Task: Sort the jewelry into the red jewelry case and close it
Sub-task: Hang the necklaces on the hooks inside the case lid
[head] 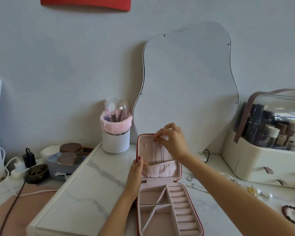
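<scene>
Here the red jewelry case [169, 193] lies open on the worktop [85, 181], lid upright. The left hand [136, 172] grips the lid's left edge; the right hand [170, 138] pinches something small at the lid's top hooks, likely a thin chain [154, 152]. Chains are light, limp, tangle-prone; take them by the clasp. Loose jewelry [252, 190] lies right, near the cosmetics box [255, 164].

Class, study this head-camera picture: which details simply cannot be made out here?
- Head view: what the right hand pinches at the open red jewelry case's lid; fingers cover it.
- Thin silver chains hanging in the lid: too fine to count.
- Dark beaded bracelet: cut off by the right edge.
</scene>
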